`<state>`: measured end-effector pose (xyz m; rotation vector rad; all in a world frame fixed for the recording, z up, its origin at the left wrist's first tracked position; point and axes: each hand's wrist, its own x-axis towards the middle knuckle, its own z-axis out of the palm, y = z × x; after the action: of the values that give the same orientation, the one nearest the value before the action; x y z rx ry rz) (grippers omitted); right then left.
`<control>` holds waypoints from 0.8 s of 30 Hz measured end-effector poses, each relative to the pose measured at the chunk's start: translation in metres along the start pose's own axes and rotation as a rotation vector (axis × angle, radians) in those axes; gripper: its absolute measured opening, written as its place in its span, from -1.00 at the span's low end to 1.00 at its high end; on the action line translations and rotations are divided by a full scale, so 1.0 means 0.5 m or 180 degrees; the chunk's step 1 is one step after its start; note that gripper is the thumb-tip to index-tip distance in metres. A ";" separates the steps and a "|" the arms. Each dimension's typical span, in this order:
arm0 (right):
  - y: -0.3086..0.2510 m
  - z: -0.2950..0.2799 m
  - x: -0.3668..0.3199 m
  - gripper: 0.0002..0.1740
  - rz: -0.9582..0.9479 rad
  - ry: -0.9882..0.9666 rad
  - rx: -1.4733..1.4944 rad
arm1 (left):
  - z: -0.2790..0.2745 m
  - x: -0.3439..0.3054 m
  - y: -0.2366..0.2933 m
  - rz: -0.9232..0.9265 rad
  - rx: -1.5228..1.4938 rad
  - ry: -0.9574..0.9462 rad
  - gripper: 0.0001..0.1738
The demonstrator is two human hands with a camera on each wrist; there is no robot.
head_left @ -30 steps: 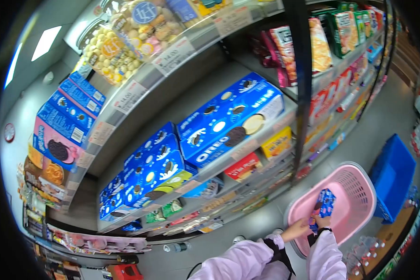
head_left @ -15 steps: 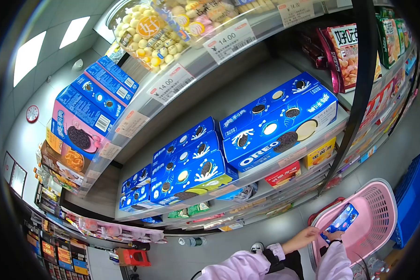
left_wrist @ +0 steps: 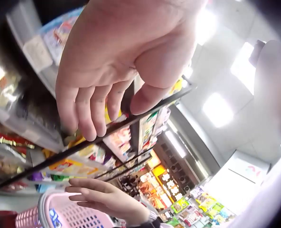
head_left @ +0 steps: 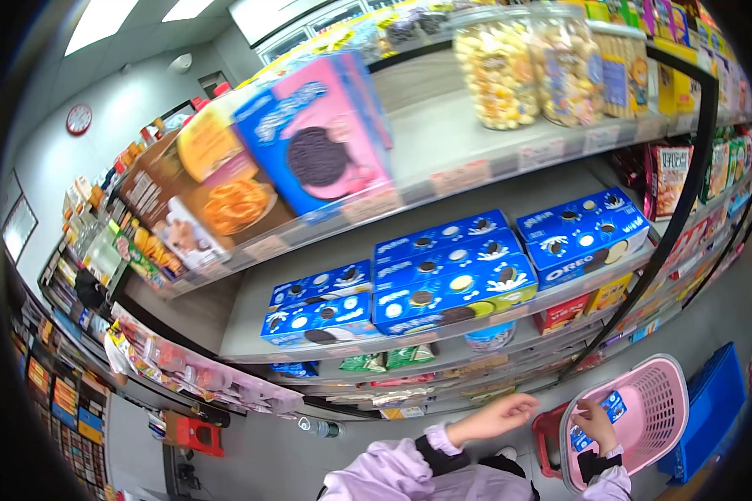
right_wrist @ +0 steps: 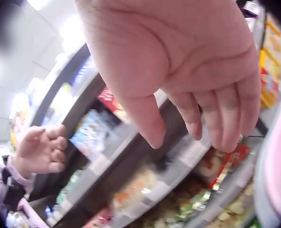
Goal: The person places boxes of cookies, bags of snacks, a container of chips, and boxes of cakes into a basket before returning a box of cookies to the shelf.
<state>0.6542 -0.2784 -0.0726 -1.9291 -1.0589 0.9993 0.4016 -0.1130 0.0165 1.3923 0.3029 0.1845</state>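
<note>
In the head view my left hand (head_left: 495, 417) is held out in front of the lower shelves, left of the pink basket (head_left: 675, 392), with nothing in it. My right hand (head_left: 595, 424) is over the basket's near side, above a blue packet (head_left: 614, 407) that lies inside. Both wrist views show relaxed, slightly bent fingers and bare palms: the left hand (left_wrist: 126, 57) in its own view, the right hand (right_wrist: 178, 61) in the other. Blue Oreo boxes (head_left: 455, 284) stand in rows on the middle shelf.
A blue crate (head_left: 710, 417) stands right of the basket, and a red object (head_left: 548, 442) is at its left. On the upper shelf are a pink and blue cookie box (head_left: 317, 142) and clear snack jars (head_left: 497, 75). A bottle (head_left: 320, 427) lies on the floor.
Both hands have let go of the blue packet, which now lies in the basket. The left hand has moved left, away from the right. The head view has turned toward the upper shelf.
</note>
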 end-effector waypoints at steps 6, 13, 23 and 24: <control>-0.488 0.048 -0.082 -0.42 -0.1876 -0.0374 -0.0349 | -0.090 -0.227 0.242 0.0541 0.0200 0.0645 -0.60; -0.805 0.191 -0.079 -0.26 -0.3546 -0.0424 -0.1165 | -0.189 -0.476 0.422 0.1378 0.0815 0.1921 -0.70; -1.043 0.304 0.096 0.19 -0.3860 -0.1127 -0.2317 | -0.410 -0.533 0.549 0.0717 0.4252 0.1230 0.08; -1.041 0.315 0.130 0.28 -0.3544 -0.1213 -0.2662 | -0.420 -0.527 0.560 0.0468 0.4442 0.1137 0.12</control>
<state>0.3657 0.0274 0.2782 -1.2365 -2.6445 0.2443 0.0995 0.0517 0.2875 2.7741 0.6923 0.3767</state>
